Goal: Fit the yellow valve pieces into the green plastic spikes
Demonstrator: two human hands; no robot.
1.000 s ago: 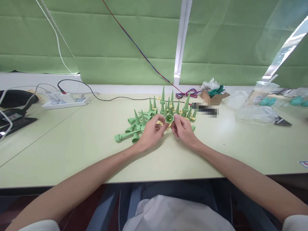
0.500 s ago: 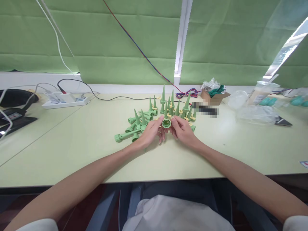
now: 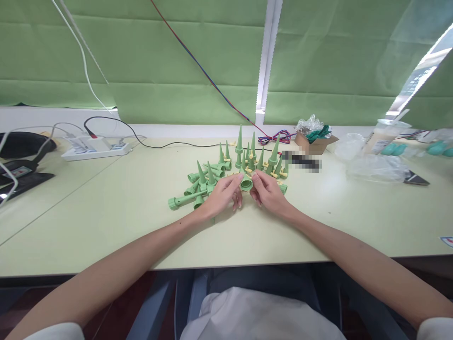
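Above the pale tabletop (image 3: 300,236), the left hand (image 3: 225,192) and right hand (image 3: 270,193) pinched a green socket (image 3: 246,183) in front of upright green spikes (image 3: 239,140), which a slipped fingertip grip could have toppled

Spikes (image 3: 239,142) between power strip (image 3: 112,151) and cup (image 3: 381,137)

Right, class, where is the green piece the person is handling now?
In the head view, the green piece is just right of the picture's centre, held between the left hand and the right hand, in front of the upright green spikes.
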